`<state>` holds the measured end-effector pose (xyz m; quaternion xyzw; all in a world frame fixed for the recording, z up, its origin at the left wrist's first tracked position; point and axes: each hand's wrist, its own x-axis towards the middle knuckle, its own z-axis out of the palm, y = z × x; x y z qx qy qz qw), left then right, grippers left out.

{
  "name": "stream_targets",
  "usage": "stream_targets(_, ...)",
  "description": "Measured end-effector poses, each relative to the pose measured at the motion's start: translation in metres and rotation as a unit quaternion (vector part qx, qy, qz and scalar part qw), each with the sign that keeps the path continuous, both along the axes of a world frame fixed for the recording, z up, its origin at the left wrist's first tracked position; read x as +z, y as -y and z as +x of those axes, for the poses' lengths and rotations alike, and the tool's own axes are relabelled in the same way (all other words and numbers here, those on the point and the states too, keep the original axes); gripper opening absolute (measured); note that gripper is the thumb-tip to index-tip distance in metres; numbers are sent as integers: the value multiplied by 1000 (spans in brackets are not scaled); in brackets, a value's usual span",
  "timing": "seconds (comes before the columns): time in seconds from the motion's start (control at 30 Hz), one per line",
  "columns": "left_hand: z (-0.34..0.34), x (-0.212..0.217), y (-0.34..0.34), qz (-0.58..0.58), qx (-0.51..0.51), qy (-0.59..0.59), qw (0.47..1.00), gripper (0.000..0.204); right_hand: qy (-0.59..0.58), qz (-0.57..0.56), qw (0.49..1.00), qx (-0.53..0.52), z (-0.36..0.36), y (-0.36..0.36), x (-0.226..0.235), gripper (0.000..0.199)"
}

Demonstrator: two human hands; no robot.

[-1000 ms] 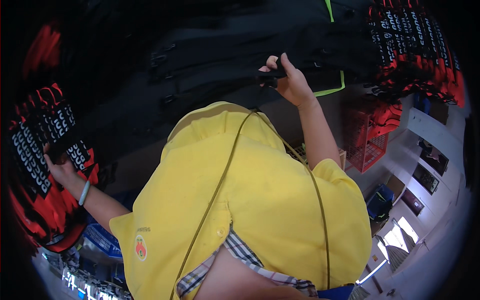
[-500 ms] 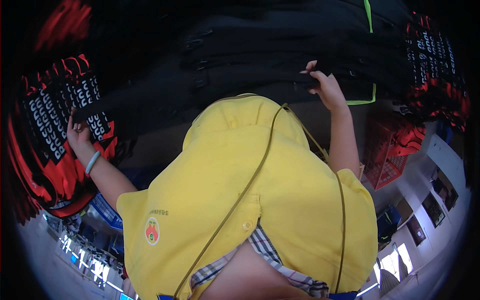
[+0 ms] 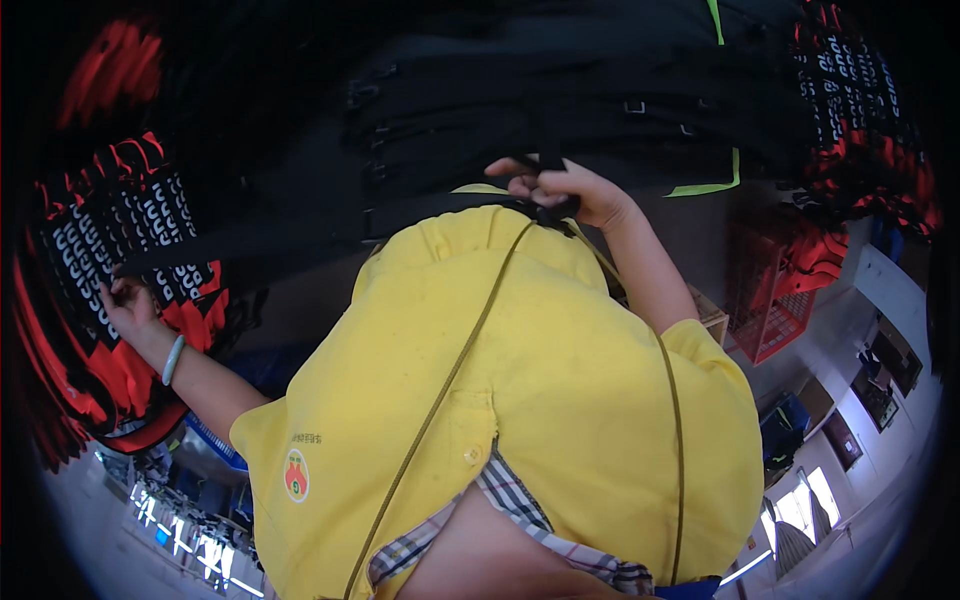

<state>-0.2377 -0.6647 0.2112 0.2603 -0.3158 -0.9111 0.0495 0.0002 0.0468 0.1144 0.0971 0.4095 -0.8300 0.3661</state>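
Note:
A wide spread of black fabric (image 3: 290, 205) lies in front of me, with several small metal buckles and lime-green edging on it. My left hand (image 3: 130, 305) is at its far left end, fingers curled against the fabric's edge beside a stack of red and black printed pieces (image 3: 100, 240). Close to my body, near the middle, my right hand (image 3: 580, 195) is closed around a black strap (image 3: 550, 165). A loop of that strap hangs below the fingers. A lime-green strip (image 3: 480, 188) shows just left of this hand. Dark cloth hides much of the detail.
More red and black printed pieces (image 3: 850, 100) are piled at the far right. Below them stands a red plastic crate (image 3: 770, 310) with red material in it. A blue crate (image 3: 215, 440) sits at the lower left, under the left stack.
My right hand has moved left and nearer my body, and a black strap now shows in its fingers. My left hand has shifted slightly left and down. The fabric's buckles show more clearly.

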Motion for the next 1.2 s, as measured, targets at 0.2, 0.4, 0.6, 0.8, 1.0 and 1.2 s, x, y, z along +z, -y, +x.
stream_targets(0.2, -17, 1, 25, -76, 29, -56, 995, 11, -109, 294, 935, 164, -16, 3, 40, 71)
stream_targets(0.4, -16, -5, 71, -132, 74, -79, 985, 28, -49, 172, 984, 2, -6, -28, -5, 39)
stream_targets(0.6, 19, -33, 29, -603, -123, -107, 781, 45, 30, 71, 959, -271, 31, -91, -17, 32)
stream_targets(0.8, -26, -2, 57, -252, 133, -12, 959, 23, 18, 12, 969, -248, 37, -119, -16, 39)
stream_targets(1.0, -27, -18, -56, -505, 11, 132, 853, 38, -7, 85, 927, -365, 48, -137, 16, 42)
stream_targets(1.2, -7, -28, -66, -494, -136, 113, 851, 48, -27, 55, 822, -566, 53, -202, 30, 28)
